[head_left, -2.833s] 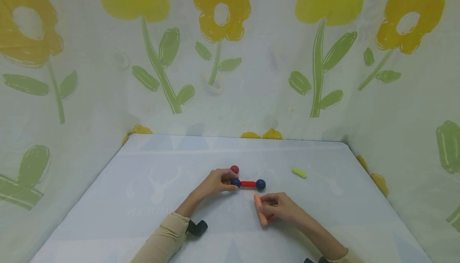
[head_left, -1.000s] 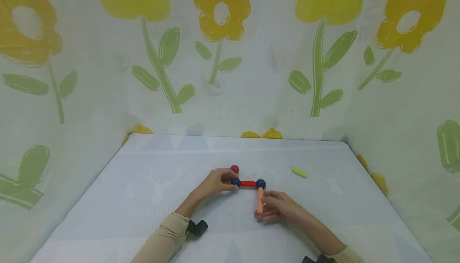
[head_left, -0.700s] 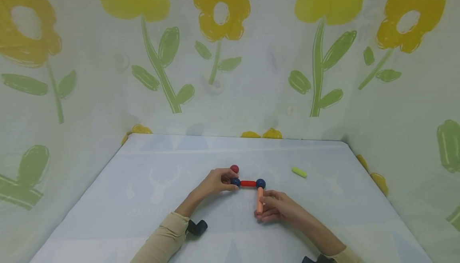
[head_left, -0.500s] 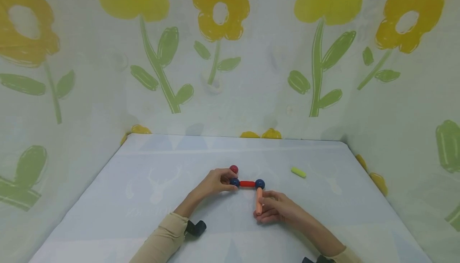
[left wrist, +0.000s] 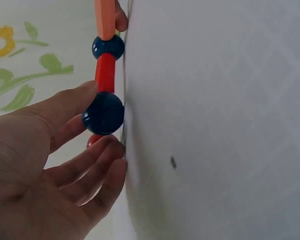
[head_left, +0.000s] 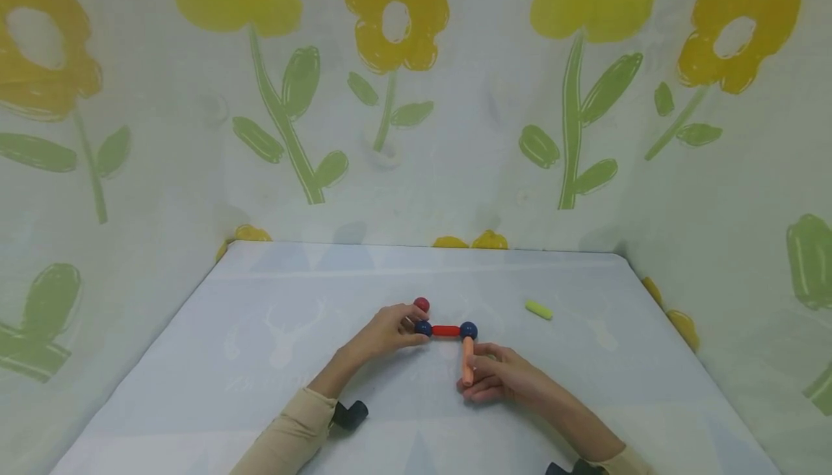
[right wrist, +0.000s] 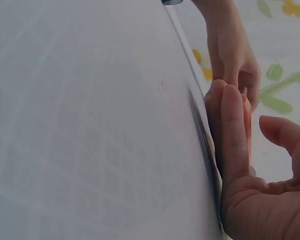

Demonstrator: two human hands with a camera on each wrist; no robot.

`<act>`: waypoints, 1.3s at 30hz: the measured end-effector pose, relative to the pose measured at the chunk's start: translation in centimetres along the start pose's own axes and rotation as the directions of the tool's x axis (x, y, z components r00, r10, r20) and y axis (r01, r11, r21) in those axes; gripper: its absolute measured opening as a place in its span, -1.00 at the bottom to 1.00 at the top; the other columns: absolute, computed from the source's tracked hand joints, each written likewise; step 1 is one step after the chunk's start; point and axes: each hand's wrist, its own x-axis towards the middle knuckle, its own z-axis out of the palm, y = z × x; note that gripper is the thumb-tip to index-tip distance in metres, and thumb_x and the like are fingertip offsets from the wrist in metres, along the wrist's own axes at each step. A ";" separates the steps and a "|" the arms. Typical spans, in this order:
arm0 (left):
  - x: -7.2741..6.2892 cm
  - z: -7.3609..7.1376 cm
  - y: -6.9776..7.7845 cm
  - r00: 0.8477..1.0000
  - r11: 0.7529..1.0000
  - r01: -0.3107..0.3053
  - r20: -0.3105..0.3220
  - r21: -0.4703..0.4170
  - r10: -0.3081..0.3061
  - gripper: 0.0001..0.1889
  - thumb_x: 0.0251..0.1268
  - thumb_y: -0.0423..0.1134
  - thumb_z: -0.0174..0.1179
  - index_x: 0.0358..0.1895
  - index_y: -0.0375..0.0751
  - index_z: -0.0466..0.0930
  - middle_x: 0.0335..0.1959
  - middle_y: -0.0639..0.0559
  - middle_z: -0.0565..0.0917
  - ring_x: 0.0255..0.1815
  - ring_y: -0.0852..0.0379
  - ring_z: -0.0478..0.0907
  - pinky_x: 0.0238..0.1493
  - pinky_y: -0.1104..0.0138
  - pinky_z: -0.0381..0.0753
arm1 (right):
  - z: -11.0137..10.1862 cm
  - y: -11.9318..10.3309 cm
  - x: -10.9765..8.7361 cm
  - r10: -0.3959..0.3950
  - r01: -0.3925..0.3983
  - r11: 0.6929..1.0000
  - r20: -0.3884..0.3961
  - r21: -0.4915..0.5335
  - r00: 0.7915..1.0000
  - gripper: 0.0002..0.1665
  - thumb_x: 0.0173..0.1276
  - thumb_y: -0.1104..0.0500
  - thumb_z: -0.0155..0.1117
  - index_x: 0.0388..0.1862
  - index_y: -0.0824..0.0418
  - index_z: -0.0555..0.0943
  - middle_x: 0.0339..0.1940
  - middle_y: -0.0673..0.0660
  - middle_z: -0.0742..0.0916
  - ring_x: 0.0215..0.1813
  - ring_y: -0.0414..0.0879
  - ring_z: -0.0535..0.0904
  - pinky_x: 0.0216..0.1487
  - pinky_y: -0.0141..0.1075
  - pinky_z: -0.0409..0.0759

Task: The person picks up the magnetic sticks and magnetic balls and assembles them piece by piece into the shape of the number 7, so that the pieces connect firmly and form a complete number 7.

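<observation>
With thumb and fingers, my left hand (head_left: 383,332) pinches a blue ball (left wrist: 104,114) of a magnetic building set. A short red magnetic stick (head_left: 445,330) joins this ball to a second blue ball (head_left: 468,330) on the right. From that second ball, an orange magnetic stick (head_left: 468,362) runs toward me, its far end touching the ball. My right hand (head_left: 510,374) holds the orange stick from the right, some fingers beneath it; in the right wrist view the fingers partly cover it. A red ball (head_left: 422,304) sits just beyond my left fingertips.
A short yellow-green stick (head_left: 539,310) lies on the white table (head_left: 260,359) at the right, beyond my right hand. Flower-printed cloth (head_left: 455,136) rises along the table's back and both sides. Dark straps with a camera (head_left: 349,415) sit at my wrists.
My right hand has brought the orange stick from a slanted position apart from the blue balls to straight against the right one. For about the last second both hands have stayed nearly still.
</observation>
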 end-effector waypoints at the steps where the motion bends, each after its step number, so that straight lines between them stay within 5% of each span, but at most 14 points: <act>1: -0.1 -0.1 0.1 1.000 1.000 0.000 -0.006 0.026 0.000 -0.64 0.17 -0.09 0.40 0.03 -0.04 0.62 -0.11 0.07 0.70 -0.13 0.17 0.60 -0.12 0.40 0.63 | 0.0 0.0 0.0 0.000 0.000 1.000 0.001 0.001 1.000 -0.07 0.46 -0.14 0.13 0.49 0.38 -0.01 -0.06 0.27 0.78 -0.11 0.01 0.77 -0.09 -0.26 0.71; 8: -0.6 -0.5 1.3 0.996 0.992 -0.022 -0.081 0.125 0.033 -0.66 0.20 -0.05 0.37 0.01 -0.04 0.66 -0.10 0.09 0.69 -0.07 0.12 0.60 -0.09 0.36 0.61 | 0.1 -0.1 0.1 0.001 -0.001 1.000 0.004 0.004 1.000 -0.03 0.42 -0.17 0.17 0.49 0.36 -0.01 -0.06 0.27 0.78 -0.12 0.02 0.77 -0.09 -0.25 0.72; 13: -1.1 -0.3 2.7 0.980 0.980 -0.030 -0.189 0.198 0.068 -0.71 0.22 -0.04 0.36 -0.04 -0.03 0.68 -0.14 0.08 0.71 -0.13 0.12 0.61 -0.14 0.38 0.58 | 0.0 -0.2 0.0 -0.001 0.001 1.000 0.015 0.007 1.000 -0.03 0.43 -0.15 0.16 0.50 0.37 -0.03 -0.06 0.27 0.78 -0.12 0.02 0.77 -0.10 -0.26 0.72; 17: -1.5 -0.1 3.9 0.968 0.985 -0.091 -0.220 0.149 0.123 -0.74 0.21 -0.11 0.37 -0.07 -0.10 0.69 -0.18 0.05 0.74 -0.21 0.13 0.64 -0.21 0.44 0.59 | 0.0 -0.3 -0.2 -0.008 0.008 1.000 0.023 0.007 1.000 -0.04 0.45 -0.14 0.15 0.51 0.38 -0.03 -0.07 0.27 0.78 -0.13 0.02 0.77 -0.11 -0.26 0.72; 22: -1.7 0.1 5.0 0.975 0.987 -0.159 -0.153 0.035 0.163 -0.75 0.23 -0.12 0.36 -0.10 -0.15 0.69 -0.24 0.12 0.73 -0.33 0.24 0.61 -0.31 0.50 0.57 | -0.1 -0.2 -0.3 -0.015 0.015 1.000 0.038 0.017 0.999 -0.06 0.46 -0.13 0.14 0.50 0.37 -0.03 -0.07 0.26 0.78 -0.13 0.02 0.78 -0.11 -0.26 0.72; 27: -1.8 0.4 5.3 0.993 0.988 -0.119 0.005 -0.098 0.120 -0.68 0.27 -0.03 0.31 -0.04 -0.15 0.65 -0.20 0.13 0.72 -0.27 0.30 0.59 -0.19 0.47 0.61 | -0.1 -0.2 -0.3 -0.012 0.011 1.000 0.058 0.024 0.998 -0.10 0.48 -0.12 0.10 0.51 0.34 -0.03 -0.05 0.26 0.77 -0.13 0.01 0.77 -0.10 -0.27 0.72; 31: -1.9 0.9 5.2 0.990 0.982 -0.065 0.110 -0.178 0.085 -0.61 0.28 -0.01 0.30 0.05 -0.15 0.60 -0.13 0.09 0.71 -0.19 0.29 0.62 -0.08 0.47 0.62 | -0.1 -0.2 -0.3 -0.009 0.008 1.000 0.061 0.016 0.998 -0.10 0.49 -0.12 0.09 0.52 0.34 -0.04 -0.05 0.25 0.77 -0.14 -0.01 0.77 -0.10 -0.26 0.72; 39: -1.8 2.2 4.9 0.990 0.965 -0.040 0.122 -0.257 0.074 -0.63 0.27 -0.06 0.32 0.08 -0.12 0.59 -0.10 0.00 0.72 -0.18 0.22 0.67 -0.18 0.46 0.65 | -0.2 -0.2 -0.4 -0.016 0.014 1.000 0.090 0.021 0.996 -0.09 0.51 -0.13 0.05 0.53 0.35 -0.08 -0.04 0.25 0.77 -0.18 -0.06 0.77 -0.10 -0.26 0.72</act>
